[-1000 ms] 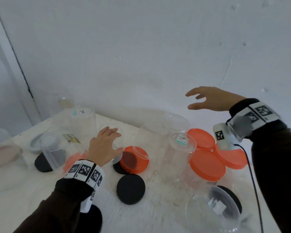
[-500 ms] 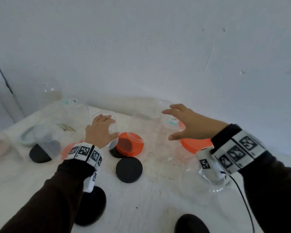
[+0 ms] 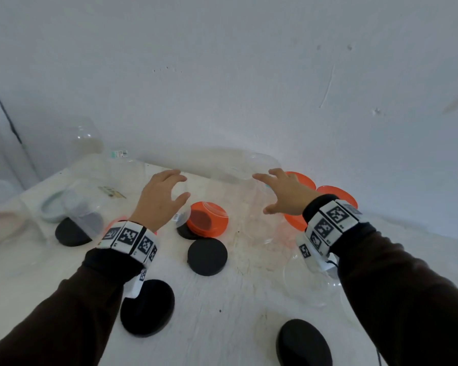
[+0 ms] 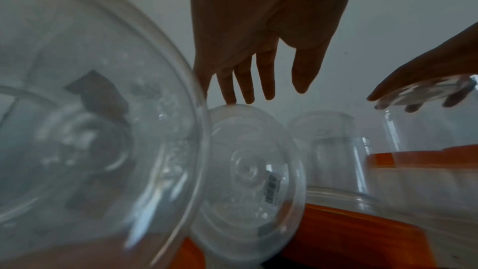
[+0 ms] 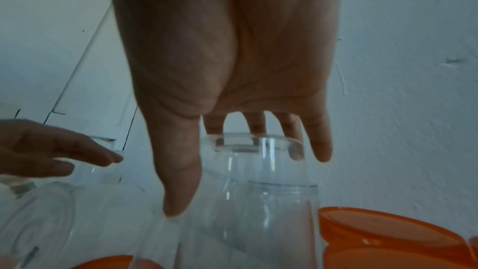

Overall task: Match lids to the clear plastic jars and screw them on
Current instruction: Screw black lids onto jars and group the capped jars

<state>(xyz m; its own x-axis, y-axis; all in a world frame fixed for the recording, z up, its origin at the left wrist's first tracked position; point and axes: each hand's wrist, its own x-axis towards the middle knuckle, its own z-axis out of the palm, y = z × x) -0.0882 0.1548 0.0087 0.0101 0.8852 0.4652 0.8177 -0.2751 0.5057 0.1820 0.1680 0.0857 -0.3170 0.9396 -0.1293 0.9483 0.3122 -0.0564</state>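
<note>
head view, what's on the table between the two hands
In the head view, an orange lid lies between the left hand and right hand.

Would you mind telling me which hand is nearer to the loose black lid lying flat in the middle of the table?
Left. The left hand hovers just up-left of the black lid, while the right hand hangs farther away to its upper right, over a clear jar.

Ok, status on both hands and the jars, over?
Left hand open over a small clear plastic jar. Right hand open atop an upside-down clear jar. No lid screwed on yet. Orange lids and black round lids crowd the table.
</note>
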